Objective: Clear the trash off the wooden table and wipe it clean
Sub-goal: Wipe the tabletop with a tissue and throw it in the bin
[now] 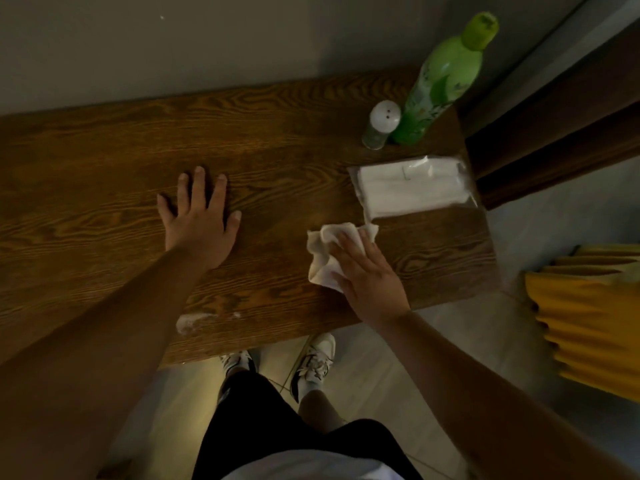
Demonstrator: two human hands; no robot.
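Observation:
The dark wooden table point(104, 140) fills the upper middle of the view, against a wall. My left hand point(199, 220) lies flat on it with fingers spread, holding nothing. My right hand point(367, 271) presses down on a crumpled white tissue point(322, 251) at the table's right part, fingers over the tissue. A whitish smear point(188, 320) marks the wood near the front edge, beside my left forearm.
A clear pack of white tissues point(412, 187) lies near the right end. Behind it stand a tall green bottle point(440, 77) and a small shaker with a white cap point(381, 124). A yellow ribbed object point(595, 317) sits on the floor at right. My feet are under the front edge.

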